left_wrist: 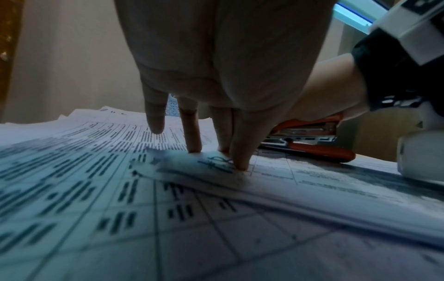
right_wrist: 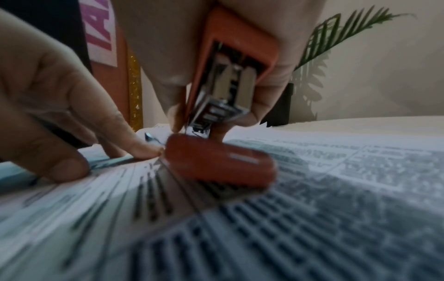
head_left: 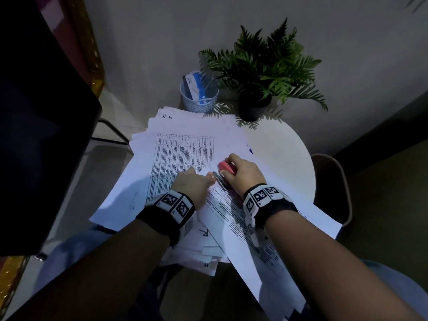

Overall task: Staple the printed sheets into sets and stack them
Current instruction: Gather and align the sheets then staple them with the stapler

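R wrist only: stapler base on sheets.

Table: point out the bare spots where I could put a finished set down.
One bare patch of the table: its right side, bordered by the sheets, the plant pot and the round edge. The left and near sides are buried in paper; the basket crowds the far edge.
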